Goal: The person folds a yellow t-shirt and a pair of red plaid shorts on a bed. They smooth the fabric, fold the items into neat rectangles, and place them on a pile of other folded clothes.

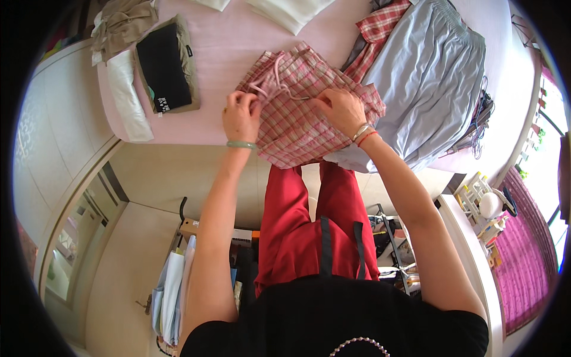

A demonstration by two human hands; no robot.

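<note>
Pink-and-red plaid shorts [303, 128] lie bunched near the front edge of the pink-covered bed [217, 35]. A pink drawstring [276, 74] loops over their upper part, partly blurred at its left. My left hand [241, 118], wearing a pale green bangle, is closed at the shorts' left side, its fingertips by the blurred cord. My right hand [345, 112], with a watch and a red string at the wrist, rests over the right part of the shorts. Its thumb and forefinger are pinched where the other cord end runs; the exact grip is partly hidden.
Light grey-blue shorts [425, 83] and a red plaid garment [380, 38] lie at right. A folded black-and-khaki garment [166, 65], a white roll of cloth [128, 98] and crumpled beige clothing [126, 28] lie at left. White fabric [291, 13] is at the far side.
</note>
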